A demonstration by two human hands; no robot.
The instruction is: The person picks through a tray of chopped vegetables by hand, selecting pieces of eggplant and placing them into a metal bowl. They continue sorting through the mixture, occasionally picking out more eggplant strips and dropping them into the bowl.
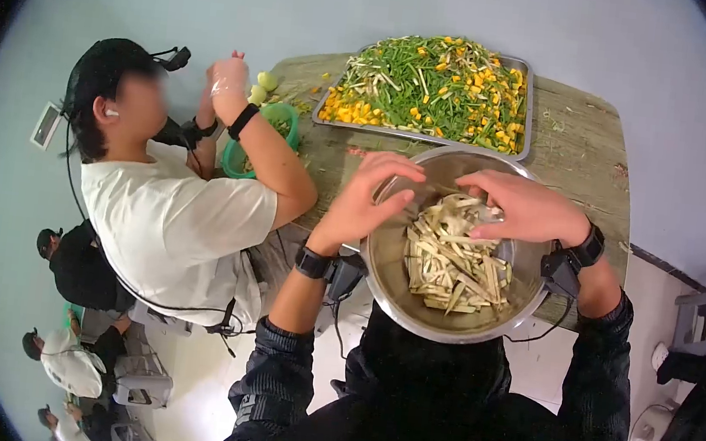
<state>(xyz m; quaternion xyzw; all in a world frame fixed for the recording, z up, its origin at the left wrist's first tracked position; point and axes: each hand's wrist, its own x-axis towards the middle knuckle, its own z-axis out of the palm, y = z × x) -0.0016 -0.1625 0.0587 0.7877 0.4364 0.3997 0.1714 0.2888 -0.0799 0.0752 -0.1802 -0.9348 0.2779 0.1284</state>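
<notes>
A steel bowl [380, 288] stands close in front of me, holding a heap of pale cut vegetable strips [456, 266] whose kind I cannot make out. My left hand [368, 201] is at the bowl's left rim, its thumb and fingers apart and nothing visible between them. Over the bowl's upper right reaches my right hand [530, 209], with thumb and forefinger spread above the strips. Some strips just under its fingers look blurred. Whether its curled fingers touch any of them cannot be made out.
Behind the bowl, a metal tray [530, 110] is heaped with chopped greens [423, 82] and yellow pieces [352, 110]. To my left, a person [174, 202] works at a green basket [234, 161] on the wooden table [587, 159]. Stools [702, 322] and other people are farther off.
</notes>
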